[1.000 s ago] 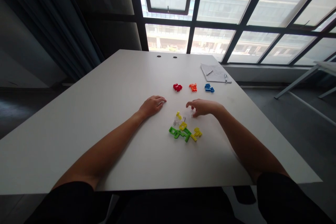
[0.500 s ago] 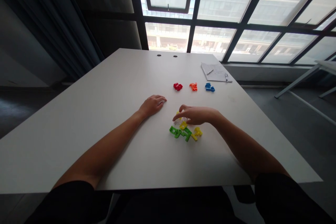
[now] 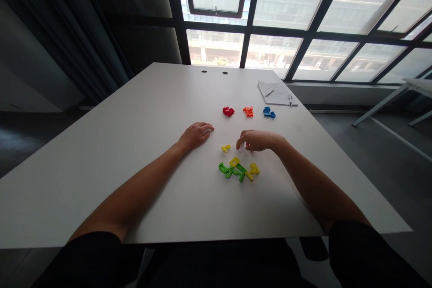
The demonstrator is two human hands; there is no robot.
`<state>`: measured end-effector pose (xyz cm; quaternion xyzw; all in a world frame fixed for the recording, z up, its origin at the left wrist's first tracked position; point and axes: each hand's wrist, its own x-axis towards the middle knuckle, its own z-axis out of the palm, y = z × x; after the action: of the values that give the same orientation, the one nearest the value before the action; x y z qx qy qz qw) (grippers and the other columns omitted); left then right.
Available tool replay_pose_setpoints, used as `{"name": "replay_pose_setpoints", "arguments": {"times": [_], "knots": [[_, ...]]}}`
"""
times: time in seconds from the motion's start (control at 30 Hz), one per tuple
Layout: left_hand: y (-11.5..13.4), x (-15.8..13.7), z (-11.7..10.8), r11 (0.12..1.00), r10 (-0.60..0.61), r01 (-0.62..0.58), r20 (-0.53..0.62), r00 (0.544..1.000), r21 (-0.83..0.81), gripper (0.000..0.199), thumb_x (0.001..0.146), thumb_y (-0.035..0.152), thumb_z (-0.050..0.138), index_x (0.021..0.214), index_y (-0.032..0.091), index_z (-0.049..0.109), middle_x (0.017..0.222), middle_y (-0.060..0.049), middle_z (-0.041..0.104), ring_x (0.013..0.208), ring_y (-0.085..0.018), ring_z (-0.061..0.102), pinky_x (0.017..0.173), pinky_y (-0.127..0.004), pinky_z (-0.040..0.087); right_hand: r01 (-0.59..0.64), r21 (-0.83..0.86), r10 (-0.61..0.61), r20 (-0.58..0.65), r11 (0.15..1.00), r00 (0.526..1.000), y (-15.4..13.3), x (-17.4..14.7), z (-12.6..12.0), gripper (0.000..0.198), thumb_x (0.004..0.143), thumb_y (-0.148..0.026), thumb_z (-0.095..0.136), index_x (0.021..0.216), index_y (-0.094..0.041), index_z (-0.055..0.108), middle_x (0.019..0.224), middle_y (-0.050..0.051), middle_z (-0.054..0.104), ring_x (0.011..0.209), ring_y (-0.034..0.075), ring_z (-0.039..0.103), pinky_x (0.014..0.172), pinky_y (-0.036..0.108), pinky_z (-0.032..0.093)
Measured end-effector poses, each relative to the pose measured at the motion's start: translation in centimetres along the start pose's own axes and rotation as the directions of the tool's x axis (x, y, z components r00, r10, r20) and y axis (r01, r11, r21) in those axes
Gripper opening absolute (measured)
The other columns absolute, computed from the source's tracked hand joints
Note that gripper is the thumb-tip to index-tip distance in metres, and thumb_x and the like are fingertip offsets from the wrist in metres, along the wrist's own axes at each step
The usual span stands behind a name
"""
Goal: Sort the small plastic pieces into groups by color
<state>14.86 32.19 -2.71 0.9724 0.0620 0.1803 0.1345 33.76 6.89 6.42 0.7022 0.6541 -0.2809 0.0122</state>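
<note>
My right hand [image 3: 257, 140] is over the table, fingers bent and closed on whitish, see-through plastic pieces [image 3: 243, 149], partly hidden under the fingertips. Left of them lies a small yellow plastic piece [image 3: 226, 148]. Nearer to me is a loose cluster of green plastic pieces [image 3: 232, 171], with a yellow piece [image 3: 234, 161] at its top and more yellow pieces [image 3: 254, 169] at its right. My left hand [image 3: 196, 134] rests on the table, apart from the cluster, with its fingers curled; something pale shows by the thumb, too small to name.
Farther back stand a red piece group [image 3: 228, 111], an orange one [image 3: 248, 111] and a blue one [image 3: 269, 112] in a row. A paper sheet [image 3: 278, 94] with pens lies by the right edge of the white table [image 3: 151, 99]. Windows are beyond.
My right hand has moved right and slightly away from me, its fingers drawing in, and the whitish pieces have shifted right with it. The small yellow piece is now uncovered. My left hand stays put.
</note>
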Motion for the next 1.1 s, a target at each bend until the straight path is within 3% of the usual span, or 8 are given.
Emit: {"name": "replay_pose_setpoints", "arguments": {"times": [0.17,0.33,0.5,0.63,0.77,0.97,1.1], "knots": [[0.0,0.0,0.0,1.000,0.007,-0.007,-0.012,1.000,0.002,0.034,0.098,0.029,0.049,0.120,0.025,0.076,0.131,-0.005,0.073,0.119,-0.028,0.067,0.109,-0.045,0.052,-0.065,0.018,0.065,0.013,0.998,0.998,1.6,-0.4,-0.6,0.047,0.084,-0.018,0.076,0.129,-0.029,0.076,0.130,0.011,0.064,0.107,0.027,0.069,0.091,0.036,0.054],[-0.1,0.0,0.1,1.000,0.019,-0.019,-0.011,1.000,0.005,0.035,0.098,0.028,0.049,0.120,0.025,0.076,0.131,-0.005,0.074,0.119,-0.028,0.066,0.109,-0.046,0.052,0.011,0.075,-0.015,0.053,0.997,0.998,1.5,0.0,-0.2,0.060,0.079,-0.025,0.082,0.137,-0.033,0.070,0.138,0.009,0.058,0.111,0.028,0.068,0.093,0.037,0.053],[0.0,0.0,0.1,1.000,0.013,-0.013,-0.019,1.000,0.000,0.033,0.098,0.029,0.050,0.119,0.026,0.076,0.130,-0.005,0.074,0.118,-0.028,0.067,0.109,-0.046,0.052,0.047,0.041,-0.048,0.037,0.998,0.998,0.7,0.5,0.1,0.041,0.082,-0.026,0.080,0.123,-0.028,0.076,0.129,0.010,0.062,0.109,0.027,0.067,0.091,0.035,0.052],[0.0,0.0,0.1,1.000,0.019,-0.019,-0.013,1.000,-0.010,0.034,0.099,0.030,0.050,0.120,0.026,0.076,0.130,-0.005,0.074,0.118,-0.027,0.066,0.110,-0.045,0.052,-0.022,0.000,0.022,0.003,1.000,1.000,1.3,0.6,0.0,0.038,0.084,-0.026,0.077,0.121,-0.029,0.075,0.123,0.010,0.063,0.106,0.027,0.066,0.084,0.032,0.050],[-0.2,0.0,0.2,1.000,0.014,-0.014,-0.013,1.000,-0.020,0.034,0.099,0.031,0.049,0.121,0.026,0.076,0.131,-0.005,0.073,0.119,-0.027,0.066,0.112,-0.046,0.051,-0.137,-0.050,0.135,-0.036,0.989,0.990,3.9,0.2,-0.3,0.036,0.084,-0.034,0.077,0.120,-0.030,0.075,0.119,0.009,0.068,0.107,0.028,0.065,0.082,0.033,0.049],[-0.3,0.0,0.2,1.000,0.011,-0.011,-0.009,1.000,-0.001,0.034,0.099,0.031,0.049,0.121,0.026,0.075,0.132,-0.005,0.073,0.120,-0.027,0.066,0.111,-0.046,0.051,-0.401,-0.052,0.396,-0.086,0.914,0.914,10.2,-1.5,-1.1,0.037,0.086,-0.038,0.074,0.121,-0.027,0.074,0.120,0.010,0.073,0.104,0.029,0.068,0.082,0.035,0.051],[-0.3,0.0,0.2,1.000,0.011,-0.011,-0.006,1.000,0.007,0.035,0.099,0.031,0.049,0.121,0.026,0.075,0.132,-0.004,0.073,0.120,-0.028,0.066,0.110,-0.046,0.052,-0.567,0.014,0.557,-0.210,0.824,0.804,13.9,-2.4,-1.2,0.039,0.089,-0.039,0.068,0.127,-0.028,0.072,0.127,0.009,0.073,0.110,0.029,0.068,0.087,0.035,0.053]]}}
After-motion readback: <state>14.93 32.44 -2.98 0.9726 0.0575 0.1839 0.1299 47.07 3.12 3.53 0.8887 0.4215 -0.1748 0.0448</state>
